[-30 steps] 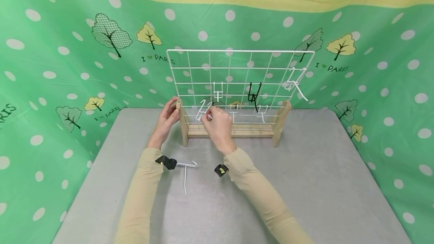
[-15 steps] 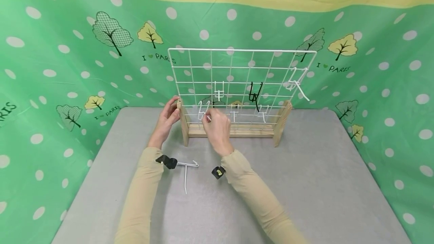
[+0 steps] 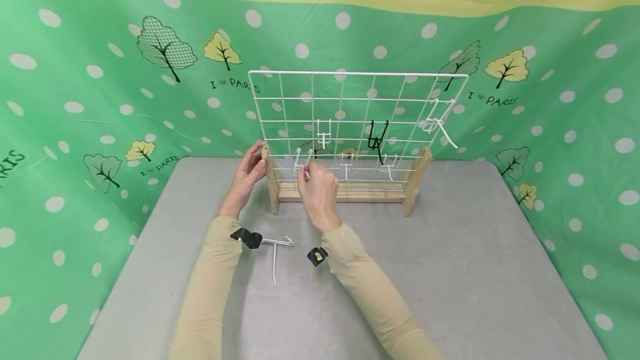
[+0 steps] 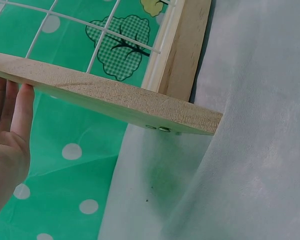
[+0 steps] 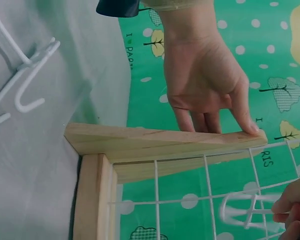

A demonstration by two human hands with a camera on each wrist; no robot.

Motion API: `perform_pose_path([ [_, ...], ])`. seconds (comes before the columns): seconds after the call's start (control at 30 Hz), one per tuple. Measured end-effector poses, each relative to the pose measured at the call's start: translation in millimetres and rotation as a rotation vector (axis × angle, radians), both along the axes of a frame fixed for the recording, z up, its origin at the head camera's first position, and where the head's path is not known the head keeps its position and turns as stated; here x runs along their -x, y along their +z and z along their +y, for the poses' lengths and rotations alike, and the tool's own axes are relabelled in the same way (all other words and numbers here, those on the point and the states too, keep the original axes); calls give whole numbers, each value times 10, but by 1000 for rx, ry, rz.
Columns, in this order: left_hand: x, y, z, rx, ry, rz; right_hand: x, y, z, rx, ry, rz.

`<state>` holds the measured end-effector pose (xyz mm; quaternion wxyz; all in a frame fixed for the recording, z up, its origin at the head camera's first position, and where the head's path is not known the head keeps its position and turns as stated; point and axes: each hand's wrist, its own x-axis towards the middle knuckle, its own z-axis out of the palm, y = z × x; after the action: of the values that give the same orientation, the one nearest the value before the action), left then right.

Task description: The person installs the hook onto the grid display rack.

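Note:
My left hand point(image 3: 242, 182) holds the left wooden side post point(image 3: 270, 182) of a white wire grid rack point(image 3: 357, 74) near its top. In the right wrist view, its thumb lies on the post's edge, and the other fingertips are hidden behind the wood. My right hand point(image 3: 320, 190) pinches a white wire hook point(image 3: 297, 166) by its prong, at the lower left of the grid. That hook looks blurred point(image 5: 235, 212) in the right wrist view; I cannot tell whether its bent ends sit over a wire.
Several hooks hang on the grid: white ones point(image 3: 324, 138) and a black one point(image 3: 376, 142). Another white hook point(image 3: 274, 263) lies on the grey tabletop point(image 3: 475, 260) between my forearms. A green dotted curtain point(image 3: 550, 88) stands behind the rack.
The white hook in my right hand has turned from tilted to more upright against the grid. My right forearm has shifted slightly left. The left hand stays on the post.

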<state>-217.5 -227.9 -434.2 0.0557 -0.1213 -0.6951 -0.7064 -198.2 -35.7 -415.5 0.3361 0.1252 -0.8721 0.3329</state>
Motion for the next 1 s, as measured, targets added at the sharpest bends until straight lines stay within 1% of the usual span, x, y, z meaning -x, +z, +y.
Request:
perform_pose_path([
  [0.13, -4, 11, -4, 7, 2, 3, 0, 30, 11, -6, -8, 23],
  [0.37, 6, 2, -4, 13, -4, 6, -6, 2, 6, 1, -6, 5],
  [0.6, 136, -193, -56, -4, 8, -6, -16, -56, -20, 12, -22, -9],
  [0.7, 153, -224, -60, -9, 12, -7, -21, -84, -27, 9, -18, -2],
  [0.9, 149, -235, -58, -23, 17, 0, -31, -172, -29, -46, -17, 34],
  [1.0, 90, -144, -34, -20, 12, 0, -33, -209, -35, -61, -18, 52],
])
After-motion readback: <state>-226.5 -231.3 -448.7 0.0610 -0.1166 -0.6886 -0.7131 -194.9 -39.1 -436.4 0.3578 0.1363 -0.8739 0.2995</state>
